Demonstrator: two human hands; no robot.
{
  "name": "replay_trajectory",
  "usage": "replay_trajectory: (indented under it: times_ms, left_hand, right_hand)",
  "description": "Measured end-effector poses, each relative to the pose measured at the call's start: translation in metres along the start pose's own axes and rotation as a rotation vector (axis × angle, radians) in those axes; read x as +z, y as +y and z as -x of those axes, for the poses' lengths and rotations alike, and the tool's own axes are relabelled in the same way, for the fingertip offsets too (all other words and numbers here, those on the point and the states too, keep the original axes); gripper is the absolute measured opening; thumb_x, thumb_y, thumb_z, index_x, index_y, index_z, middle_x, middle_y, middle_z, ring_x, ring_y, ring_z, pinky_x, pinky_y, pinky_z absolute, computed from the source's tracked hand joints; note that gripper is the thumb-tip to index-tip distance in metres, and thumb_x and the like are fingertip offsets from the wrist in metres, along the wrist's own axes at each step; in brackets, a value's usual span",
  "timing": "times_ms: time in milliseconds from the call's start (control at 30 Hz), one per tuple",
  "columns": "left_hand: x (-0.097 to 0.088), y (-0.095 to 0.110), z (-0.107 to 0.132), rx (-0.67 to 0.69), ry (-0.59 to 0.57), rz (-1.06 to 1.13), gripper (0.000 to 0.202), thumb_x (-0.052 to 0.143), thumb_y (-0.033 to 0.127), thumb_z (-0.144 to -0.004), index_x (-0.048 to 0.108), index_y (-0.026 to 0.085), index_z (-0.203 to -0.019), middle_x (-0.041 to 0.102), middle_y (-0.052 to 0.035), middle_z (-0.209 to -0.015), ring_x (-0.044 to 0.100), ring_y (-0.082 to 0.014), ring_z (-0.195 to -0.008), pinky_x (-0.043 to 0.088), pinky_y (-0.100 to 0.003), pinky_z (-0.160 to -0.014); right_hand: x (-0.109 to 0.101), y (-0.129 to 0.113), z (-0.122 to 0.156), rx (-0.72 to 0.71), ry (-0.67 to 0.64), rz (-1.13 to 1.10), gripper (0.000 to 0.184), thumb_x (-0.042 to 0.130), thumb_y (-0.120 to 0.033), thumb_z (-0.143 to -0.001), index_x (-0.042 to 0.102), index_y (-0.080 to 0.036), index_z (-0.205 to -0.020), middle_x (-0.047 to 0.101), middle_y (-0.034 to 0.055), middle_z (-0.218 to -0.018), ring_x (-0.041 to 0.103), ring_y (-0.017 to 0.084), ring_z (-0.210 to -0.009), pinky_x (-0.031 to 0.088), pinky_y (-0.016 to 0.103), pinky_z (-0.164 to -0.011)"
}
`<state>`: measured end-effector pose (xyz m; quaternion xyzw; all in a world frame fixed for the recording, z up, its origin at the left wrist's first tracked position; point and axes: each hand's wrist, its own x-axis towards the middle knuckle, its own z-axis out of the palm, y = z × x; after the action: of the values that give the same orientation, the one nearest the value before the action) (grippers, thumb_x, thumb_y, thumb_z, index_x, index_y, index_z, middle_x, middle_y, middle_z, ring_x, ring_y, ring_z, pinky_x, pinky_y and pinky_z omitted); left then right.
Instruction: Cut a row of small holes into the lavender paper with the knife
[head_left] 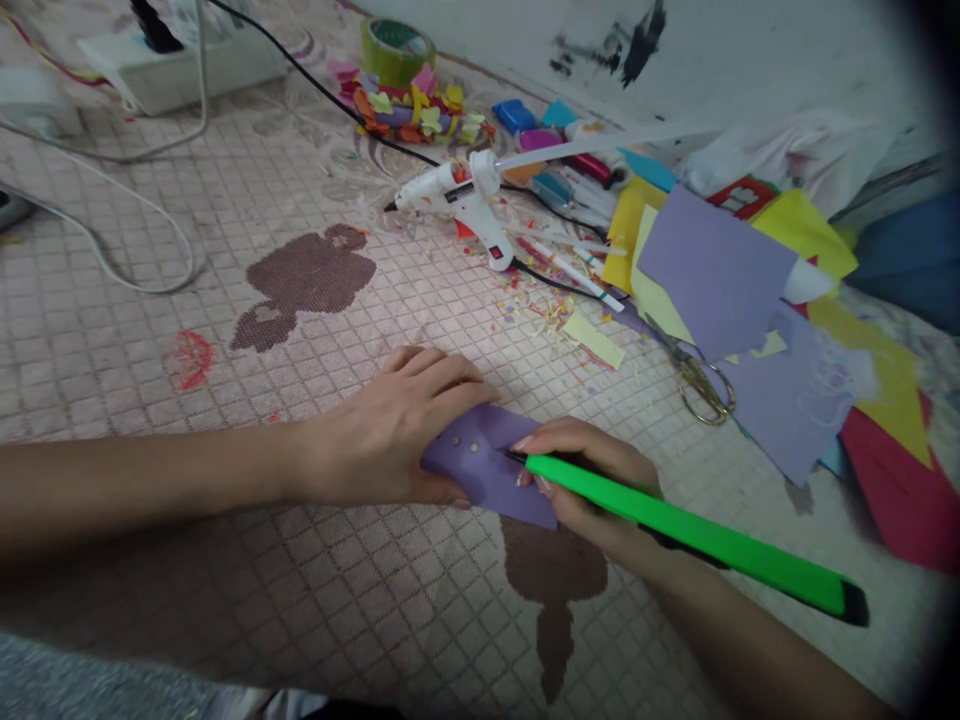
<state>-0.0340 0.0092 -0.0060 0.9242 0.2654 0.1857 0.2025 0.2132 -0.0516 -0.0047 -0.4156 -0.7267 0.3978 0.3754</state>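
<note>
A piece of purple paper (502,480) lies on the patterned tablecloth, with two small pale dots or holes near its middle. My left hand (420,420) holds the paper down at its left end, fingers bent over the top edge and thumb along the lower one. In my right hand (592,470) is a long green utility knife (675,520), its fingers closed round the front part. The knife's dark tip touches or hovers just over the paper, right of the dots; which of the two, I cannot tell. The knife's black end points to the lower right.
Beyond my hands a white glue gun (457,195) lies among paper scraps. Scissors (705,385) rest beside purple sheets (720,270) on the right. Green tape (397,55) and a string of paper flowers (420,110) are at the back, a power strip (187,65) far left.
</note>
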Motion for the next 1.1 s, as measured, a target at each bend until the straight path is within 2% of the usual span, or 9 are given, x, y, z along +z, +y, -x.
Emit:
replay_trajectory:
  times_ms: [333,533,600,700,767,1000,1100]
  left_hand:
    - [0.0,0.001,-0.001,-0.009,-0.002,-0.005,0.076,0.08,0.06,-0.07,0.054,0.017,-0.128,0.06,-0.0105,-0.122,0.055,-0.0289,-0.108,0.037,-0.043,-0.093]
    - [0.0,0.0,-0.001,-0.008,-0.006,-0.01,0.075,0.079,0.06,-0.071,0.055,0.018,-0.128,0.06,-0.0101,-0.122,0.055,-0.0291,-0.108,0.037,-0.044,-0.094]
    - [0.0,0.0,-0.002,-0.008,-0.005,-0.012,0.075,0.079,0.06,-0.071,0.054,0.018,-0.128,0.06,-0.0101,-0.122,0.055,-0.0291,-0.109,0.037,-0.044,-0.094]
    - [-0.001,0.0,-0.002,-0.012,-0.014,-0.012,0.074,0.078,0.06,-0.072,0.054,0.018,-0.127,0.06,-0.0104,-0.122,0.055,-0.0288,-0.107,0.038,-0.044,-0.093]
    - [-0.001,0.0,-0.001,-0.01,-0.012,-0.012,0.075,0.078,0.062,-0.071,0.055,0.018,-0.127,0.059,-0.0104,-0.121,0.055,-0.0286,-0.107,0.038,-0.045,-0.093]
    - [-0.001,0.0,-0.001,-0.005,-0.015,0.021,0.063,0.077,0.059,-0.075,0.06,0.021,-0.122,0.06,-0.0092,-0.12,0.055,-0.0277,-0.106,0.038,-0.044,-0.093]
    - [-0.002,0.0,-0.001,0.0,-0.012,0.027,0.059,0.076,0.059,-0.076,0.062,0.022,-0.119,0.06,-0.0096,-0.119,0.055,-0.0278,-0.106,0.038,-0.044,-0.093]
  right_hand:
    - [0.0,-0.003,-0.006,-0.035,-0.033,0.047,0.03,0.06,-0.003,-0.08,0.07,-0.021,-0.102,0.073,0.0008,-0.085,0.069,0.014,-0.073,0.057,0.027,-0.066]
    - [-0.006,-0.004,-0.01,-0.006,-0.102,0.051,0.025,0.062,-0.007,-0.083,0.07,-0.02,-0.103,0.074,0.0025,-0.091,0.071,0.014,-0.077,0.057,0.027,-0.068]
    - [-0.005,-0.004,-0.009,-0.007,-0.071,0.034,0.024,0.062,-0.007,-0.084,0.071,-0.021,-0.102,0.074,0.002,-0.088,0.071,0.014,-0.076,0.058,0.026,-0.067]
    - [0.001,-0.002,-0.005,-0.006,0.07,0.016,0.023,0.063,-0.005,-0.082,0.071,-0.022,-0.096,0.073,-0.0004,-0.08,0.07,0.012,-0.066,0.058,0.023,-0.06]
    - [0.003,0.0,-0.003,0.017,0.11,0.013,0.023,0.064,-0.005,-0.081,0.071,-0.022,-0.095,0.073,-0.0007,-0.079,0.07,0.012,-0.064,0.058,0.023,-0.058]
    - [-0.001,0.006,0.0,0.032,0.015,-0.013,0.024,0.064,-0.009,-0.083,0.071,-0.024,-0.101,0.073,0.0007,-0.083,0.07,0.015,-0.07,0.059,0.028,-0.063]
    - [-0.001,0.005,-0.001,-0.034,0.061,-0.02,0.027,0.063,-0.006,-0.083,0.07,-0.025,-0.101,0.073,0.0009,-0.086,0.07,0.016,-0.069,0.059,0.029,-0.06]
